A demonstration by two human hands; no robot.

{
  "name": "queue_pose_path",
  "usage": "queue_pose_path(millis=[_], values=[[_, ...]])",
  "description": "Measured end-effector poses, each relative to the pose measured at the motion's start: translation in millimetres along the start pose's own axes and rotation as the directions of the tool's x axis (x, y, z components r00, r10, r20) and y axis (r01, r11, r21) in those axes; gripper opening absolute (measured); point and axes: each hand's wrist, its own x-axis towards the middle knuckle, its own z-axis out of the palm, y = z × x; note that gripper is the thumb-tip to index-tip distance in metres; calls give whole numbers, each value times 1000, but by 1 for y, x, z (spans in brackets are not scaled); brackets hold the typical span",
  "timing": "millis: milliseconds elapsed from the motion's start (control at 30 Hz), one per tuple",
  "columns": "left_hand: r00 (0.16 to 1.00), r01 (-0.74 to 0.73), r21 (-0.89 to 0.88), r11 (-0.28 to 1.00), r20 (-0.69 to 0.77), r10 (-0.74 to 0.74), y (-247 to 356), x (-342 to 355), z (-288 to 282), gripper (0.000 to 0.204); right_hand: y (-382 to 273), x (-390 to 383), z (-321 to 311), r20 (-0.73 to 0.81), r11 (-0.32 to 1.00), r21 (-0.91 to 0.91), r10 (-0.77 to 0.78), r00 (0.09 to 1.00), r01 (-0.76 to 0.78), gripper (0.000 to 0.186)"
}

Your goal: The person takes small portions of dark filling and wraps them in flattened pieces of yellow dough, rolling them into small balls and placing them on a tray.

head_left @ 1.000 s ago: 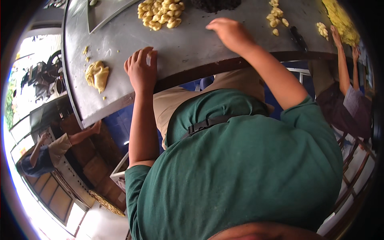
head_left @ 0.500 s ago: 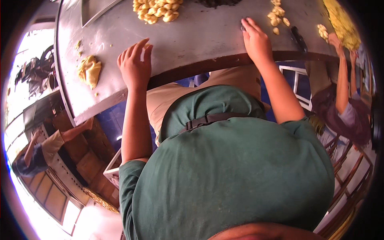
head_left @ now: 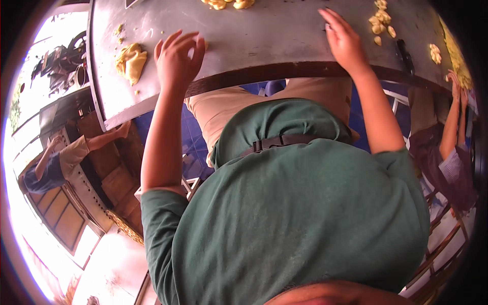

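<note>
My left hand [head_left: 178, 61] is over the near part of the metal tabletop [head_left: 254, 46], its fingers apart and loosely curved. A small yellowish patch shows beside its thumb; I cannot tell whether it is dough. To its left lies a soft lump of yellow dough [head_left: 131, 63]. My right hand [head_left: 346, 44] rests at the table's near side, fingers stretched out and nothing visible in it. Small shaped dough pieces [head_left: 380, 21] lie to its right, near a dark-handled knife [head_left: 405, 56]. At the top edge, part of a dough pile [head_left: 223, 4] is cut off.
The table's brown front edge [head_left: 274, 71] runs before my legs. A co-worker's hands [head_left: 454, 84] are beside a yellow mass [head_left: 457, 58] at the far right. Dough crumbs [head_left: 119, 33] lie at the left. Another person [head_left: 61, 162] is farther off on the left.
The view has shifted, so the table sits higher and the large dough pile is mostly out of frame. My left hand's fingers are more curved. The co-worker's hands have moved against the yellow mass.
</note>
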Motion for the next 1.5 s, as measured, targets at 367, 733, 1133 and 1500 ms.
queue_pose_path(millis=[367, 733, 1133, 1500], values=[[903, 155, 86, 984, -417, -106, 3, 88, 61, 28, 6, 20, -3, 119, 973, -183, 162, 980, -139, 53], [913, -2, 122, 993, -404, 52, 8, 61, 67, 32, 16, 16, 0, 44, 936, -226, 286, 957, -269, 48], [978, 168, 64, 984, -133, -158, -6, -29, 16, 33, 10, 22, -7, 95, 971, -147, 206, 974, -191, 45], [717, 382, -887, -261, 463, -521, 66, -16, -3, 40, -51, 16, 13, -92, 865, 470, 247, 965, -177, 41]])
